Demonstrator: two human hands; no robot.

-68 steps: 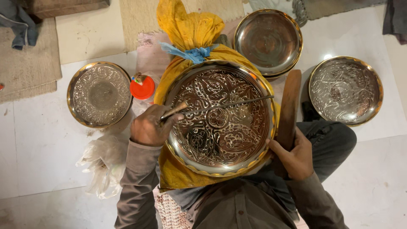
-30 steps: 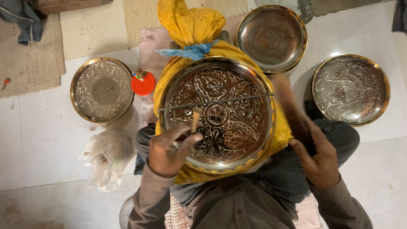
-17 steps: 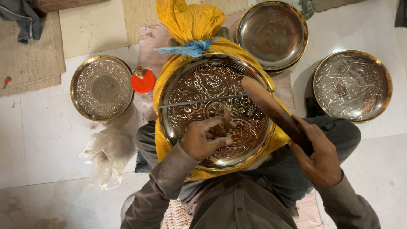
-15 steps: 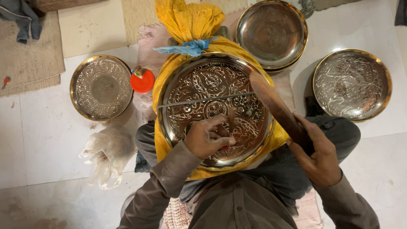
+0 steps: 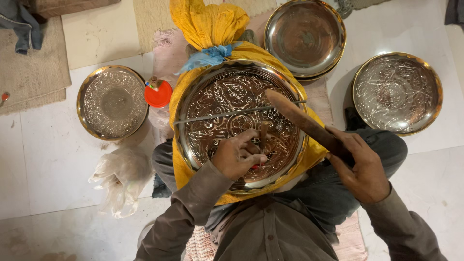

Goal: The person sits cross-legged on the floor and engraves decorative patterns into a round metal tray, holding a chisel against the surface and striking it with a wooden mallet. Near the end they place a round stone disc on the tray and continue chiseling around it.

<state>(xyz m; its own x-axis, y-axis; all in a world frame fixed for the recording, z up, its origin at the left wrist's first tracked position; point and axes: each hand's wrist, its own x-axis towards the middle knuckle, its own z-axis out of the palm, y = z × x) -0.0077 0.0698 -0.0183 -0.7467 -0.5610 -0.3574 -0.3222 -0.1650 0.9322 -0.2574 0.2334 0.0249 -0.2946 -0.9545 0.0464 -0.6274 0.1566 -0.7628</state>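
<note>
Engraved tray (image 5: pixel 227 104), round, brass-rimmed, floral relief; rests on a yellow cloth bundle (image 5: pixel 208 24) across the person's lap, centre of view. A thin metal rod (image 5: pixel 212 116) lies across its face from the left rim toward the right.

Left hand (image 5: pixel 237 155): grip clenched on a short punch (image 5: pixel 263 133), tip standing on the tray's lower middle. Right hand (image 5: pixel 361 164): grip grasping the handle of a wooden mallet (image 5: pixel 299 121), head raised at a slant over the tray's right half, just above and right of the punch.

Surroundings: small engraved dish (image 5: pixel 112 102) on the floor to the left, well apart from the tray; red lid (image 5: pixel 158 93) between the two, just beside the bundle. Stacked plain dishes (image 5: pixel 304 37) at upper right, near the tray's rim. Silvery engraved dish (image 5: pixel 397 92) at far right, beyond the mallet. Blue tie (image 5: pixel 208 55) knots the bundle above the tray. Crumpled clear plastic bag (image 5: pixel 121 176) at lower left, by the left knee.

Room: bare floor (image 5: pixel 53 164) open at left and lower right; the right dishes stand close to the mallet arm's side. Tray's near rim sits against the person's body.

Surface: pale tiled floor; woven mat (image 5: pixel 34 72) at upper left, dark cloth (image 5: pixel 19 21) in the corner.
</note>
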